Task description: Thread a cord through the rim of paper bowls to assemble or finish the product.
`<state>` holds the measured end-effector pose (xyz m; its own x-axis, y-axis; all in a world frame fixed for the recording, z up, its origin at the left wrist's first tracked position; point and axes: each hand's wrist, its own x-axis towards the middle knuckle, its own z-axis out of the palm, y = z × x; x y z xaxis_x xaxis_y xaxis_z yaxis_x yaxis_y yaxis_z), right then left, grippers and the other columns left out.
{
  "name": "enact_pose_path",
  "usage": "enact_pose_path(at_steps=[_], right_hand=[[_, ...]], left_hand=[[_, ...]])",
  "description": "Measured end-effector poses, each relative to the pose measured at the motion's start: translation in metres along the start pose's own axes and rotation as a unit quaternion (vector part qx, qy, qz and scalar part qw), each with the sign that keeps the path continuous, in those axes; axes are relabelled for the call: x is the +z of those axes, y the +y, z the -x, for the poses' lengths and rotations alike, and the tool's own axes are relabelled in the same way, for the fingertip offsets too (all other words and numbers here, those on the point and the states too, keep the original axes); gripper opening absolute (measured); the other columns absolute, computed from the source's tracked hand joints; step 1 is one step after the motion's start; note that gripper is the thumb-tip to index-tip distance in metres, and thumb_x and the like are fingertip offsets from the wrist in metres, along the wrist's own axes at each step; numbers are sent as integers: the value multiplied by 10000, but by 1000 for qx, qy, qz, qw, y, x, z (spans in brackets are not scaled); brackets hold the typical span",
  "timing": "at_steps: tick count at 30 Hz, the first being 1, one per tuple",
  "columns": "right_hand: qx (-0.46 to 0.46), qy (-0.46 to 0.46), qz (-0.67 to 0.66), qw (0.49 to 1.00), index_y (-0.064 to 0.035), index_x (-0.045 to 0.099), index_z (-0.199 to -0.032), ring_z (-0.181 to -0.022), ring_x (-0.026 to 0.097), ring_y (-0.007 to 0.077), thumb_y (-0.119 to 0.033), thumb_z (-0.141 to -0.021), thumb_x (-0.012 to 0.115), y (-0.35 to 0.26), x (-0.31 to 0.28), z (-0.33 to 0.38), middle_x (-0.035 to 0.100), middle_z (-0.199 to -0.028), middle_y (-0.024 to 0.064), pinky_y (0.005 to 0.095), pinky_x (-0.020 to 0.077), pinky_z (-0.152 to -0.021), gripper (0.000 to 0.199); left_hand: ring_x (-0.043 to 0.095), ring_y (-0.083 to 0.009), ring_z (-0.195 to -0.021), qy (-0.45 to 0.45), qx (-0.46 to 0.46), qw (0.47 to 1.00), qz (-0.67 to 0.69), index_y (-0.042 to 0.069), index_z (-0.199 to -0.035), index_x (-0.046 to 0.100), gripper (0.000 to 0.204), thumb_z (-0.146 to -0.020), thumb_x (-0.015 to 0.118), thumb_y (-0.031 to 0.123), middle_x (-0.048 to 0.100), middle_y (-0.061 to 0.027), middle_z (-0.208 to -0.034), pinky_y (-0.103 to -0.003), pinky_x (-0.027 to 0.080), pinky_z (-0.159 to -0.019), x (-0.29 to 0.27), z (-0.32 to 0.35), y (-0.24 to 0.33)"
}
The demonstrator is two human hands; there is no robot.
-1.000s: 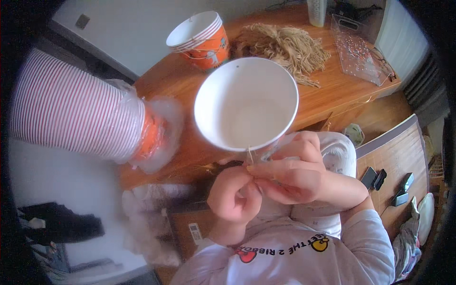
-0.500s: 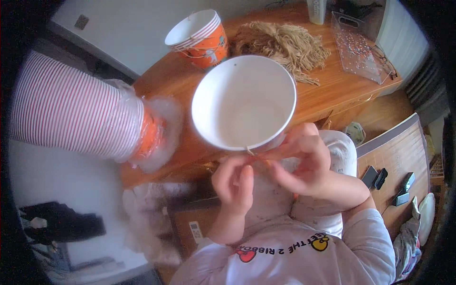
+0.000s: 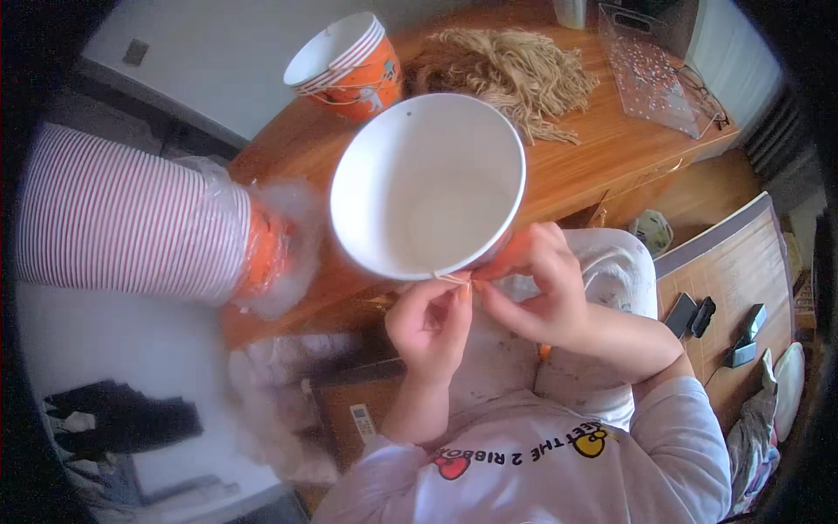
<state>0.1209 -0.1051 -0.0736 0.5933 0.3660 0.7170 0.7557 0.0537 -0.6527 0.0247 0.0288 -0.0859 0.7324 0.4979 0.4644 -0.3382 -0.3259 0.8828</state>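
Observation:
A white-lined paper bucket stands tipped toward me at the near edge of the wooden table, with a small hole in its far wall. At its near rim a short piece of beige string comes out. My left hand pinches this string between thumb and index finger. From the right, my right hand meets it, its fingertips also closed on the string just below the rim. The exact shape of the string between the fingertips is too small to make out.
A few nested orange buckets with string handles stand at the back, beside a heap of cut beige strings. To the left lies a long plastic-wrapped stack of buckets. A clear tray and glasses sit far right.
The bucket has shifted slightly left in view along with the surroundings. More of the string shows along the rim, and both hands' fingertips have drawn closer together at it.

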Motion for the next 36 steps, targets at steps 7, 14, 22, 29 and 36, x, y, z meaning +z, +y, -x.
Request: enact_pose_path(at_steps=[7, 14, 22, 29, 36], right_hand=[[8, -31, 19, 999, -140, 605, -857, -785, 586, 220, -108, -686, 760, 4, 1, 2, 629, -851, 9, 345, 384, -718, 233], [21, -52, -15, 998, -128, 602, -869, -811, 597, 219, -93, -699, 750, 3, 3, 1, 635, -851, 6, 343, 395, -738, 228], [43, -70, -75, 994, -124, 609, -860, -827, 610, 219, -81, -714, 740, 0, 2, 1, 648, -843, 0, 344, 408, -748, 201], [-15, -94, -90, 991, -129, 613, -843, -836, 615, 223, -62, -725, 732, 3, -1, -6, 648, -848, -1, 346, 415, -733, 181], [23, -127, -163, 978, -101, 616, -831, -802, 622, 242, -105, -773, 721, -2, -1, -8, 644, -813, 35, 394, 459, -707, 120]], left_hand=[[588, -61, -700, -8, 9, 1000, -28, -22, -917, 656, 121, -807, 702, -40, 681, -50, -870, -195, 455, -617, -5, 1, -7], [543, -30, -661, -35, -13, 999, -29, -16, -935, 662, 117, -822, 691, -21, 641, 8, -780, -179, 421, -590, -11, -4, -4], [524, -22, -629, -28, -41, 999, 4, -16, -930, 677, 96, -846, 695, 27, 638, 16, -735, -173, 404, -575, -11, -11, 7], [532, -26, -616, 8, -24, 1000, 19, -11, -887, 679, 78, -849, 713, 48, 643, 16, -732, -174, 398, -563, -12, -13, 10], [552, -45, -644, 7, -85, 991, 100, -13, -878, 685, 63, -858, 680, 46, 673, -23, -804, -187, 420, -572, -19, -9, 11]])
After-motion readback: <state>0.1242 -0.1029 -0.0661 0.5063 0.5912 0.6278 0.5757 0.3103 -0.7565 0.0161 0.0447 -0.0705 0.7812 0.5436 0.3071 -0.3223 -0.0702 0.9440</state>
